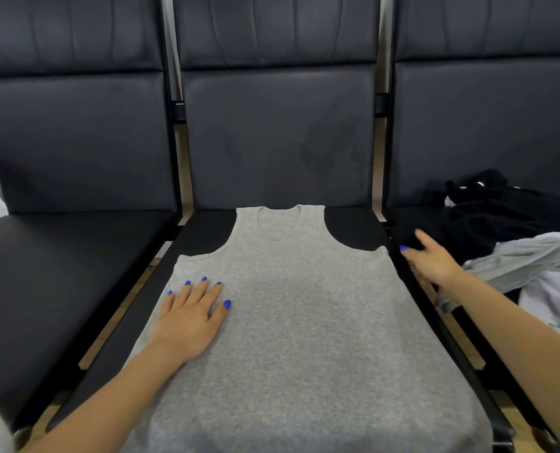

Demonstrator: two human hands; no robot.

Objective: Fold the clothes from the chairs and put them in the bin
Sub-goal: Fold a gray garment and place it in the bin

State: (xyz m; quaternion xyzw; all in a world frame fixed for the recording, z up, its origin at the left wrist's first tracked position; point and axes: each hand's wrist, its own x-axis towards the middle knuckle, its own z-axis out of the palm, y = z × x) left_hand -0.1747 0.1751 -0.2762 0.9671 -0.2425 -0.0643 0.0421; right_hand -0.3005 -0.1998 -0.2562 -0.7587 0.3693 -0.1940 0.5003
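Note:
A grey tank top point(291, 308) lies spread flat on the seat of the middle black chair point(350, 228), neck towards the backrest. My left hand point(192, 317) presses flat on the top's left side, fingers straight. My right hand point(430, 256) hovers at the top's right edge, over the gap to the right chair, fingers loosely spread and holding nothing. No bin is in view.
The right chair's seat holds a heap of clothes: black garments point(500, 214) at the back, a light grey one point(526, 259) and a white one point(553, 299) in front. The left chair point(59, 256) has a bare seat. Narrow gaps separate the seats.

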